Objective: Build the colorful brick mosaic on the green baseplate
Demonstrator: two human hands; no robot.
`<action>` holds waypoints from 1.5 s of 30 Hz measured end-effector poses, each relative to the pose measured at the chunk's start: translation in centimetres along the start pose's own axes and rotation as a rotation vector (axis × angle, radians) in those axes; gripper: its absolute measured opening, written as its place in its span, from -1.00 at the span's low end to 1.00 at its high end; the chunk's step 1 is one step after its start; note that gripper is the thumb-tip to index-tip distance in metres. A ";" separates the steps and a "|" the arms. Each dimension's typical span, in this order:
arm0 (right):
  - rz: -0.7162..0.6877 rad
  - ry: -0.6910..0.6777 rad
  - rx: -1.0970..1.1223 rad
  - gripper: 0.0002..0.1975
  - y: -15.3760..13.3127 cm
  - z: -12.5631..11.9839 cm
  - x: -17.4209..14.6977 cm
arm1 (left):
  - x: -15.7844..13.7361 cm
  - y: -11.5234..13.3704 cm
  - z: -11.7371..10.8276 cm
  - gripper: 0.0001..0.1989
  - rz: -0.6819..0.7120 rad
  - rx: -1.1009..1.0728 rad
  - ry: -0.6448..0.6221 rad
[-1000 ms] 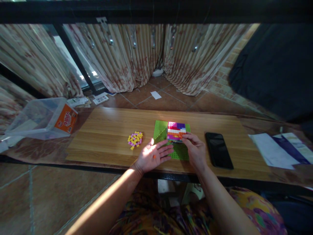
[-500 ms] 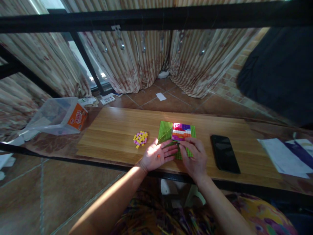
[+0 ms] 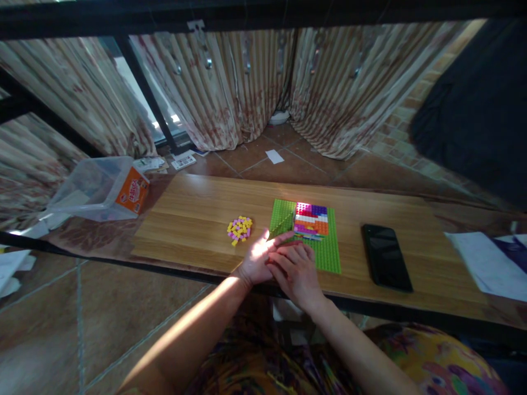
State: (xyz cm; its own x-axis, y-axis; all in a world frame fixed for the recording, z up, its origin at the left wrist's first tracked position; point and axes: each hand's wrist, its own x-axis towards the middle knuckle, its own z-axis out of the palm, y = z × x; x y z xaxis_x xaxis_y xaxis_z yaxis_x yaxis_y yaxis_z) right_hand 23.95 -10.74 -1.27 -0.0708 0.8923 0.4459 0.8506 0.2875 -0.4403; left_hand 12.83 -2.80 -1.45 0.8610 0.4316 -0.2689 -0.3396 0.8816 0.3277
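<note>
My left hand (image 3: 256, 263) lies palm up at the front of the table, its fingers stretched out towards the green baseplate (image 3: 329, 255). Across its palm reaches my right hand (image 3: 297, 269), fingers bent and pressed together, the tips touching the palm. Whatever is under those fingertips is hidden. On the baseplate sits a block of small building bricks (image 3: 312, 219) in red, purple, white, orange and pink rows. To the left of the hands is a pile of loose yellow and pink bricks (image 3: 240, 229).
A black phone (image 3: 387, 258) lies right of the baseplate, with papers (image 3: 481, 266) beyond it. At the left end stands a clear plastic box (image 3: 96, 189) with an orange label. A dark rail runs along the table's front edge.
My right hand has moved from the brick block down and left onto my left palm. The small orange brick seen in that palm is now covered. The view has shifted slightly.
</note>
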 end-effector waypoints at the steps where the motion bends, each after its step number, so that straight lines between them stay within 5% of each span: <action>1: 0.001 0.008 -0.002 -0.86 -0.1 0.2 0.0 | 0.0 0.0 -0.1 -0.24 0.002 0.002 0.006; 11: -0.024 0.028 0.110 -0.89 0.6 -0.3 0.1 | 0.0 -0.2 -0.2 -0.31 0.023 -0.008 0.015; 19: 0.091 0.274 0.142 -0.91 4.5 -3.3 0.9 | -0.1 -0.4 -0.5 -0.34 0.004 -0.049 -0.039; 27: 0.107 0.374 0.024 -0.89 5.8 -4.7 1.3 | -0.1 -0.5 -1.0 -0.37 0.036 0.037 -0.091; 45: 0.135 0.349 -0.169 -0.72 7.4 -3.4 1.2 | 2.3 -2.8 3.3 -0.40 0.285 0.722 0.084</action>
State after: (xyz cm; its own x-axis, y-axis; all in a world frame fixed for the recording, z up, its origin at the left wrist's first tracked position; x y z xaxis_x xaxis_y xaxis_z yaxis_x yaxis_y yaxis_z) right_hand 31.96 -8.69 -1.35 0.2035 0.7377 0.6437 0.9160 0.0888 -0.3913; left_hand 16.99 -4.89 -0.02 0.7365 0.6610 -0.1439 -0.1879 0.4042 0.8952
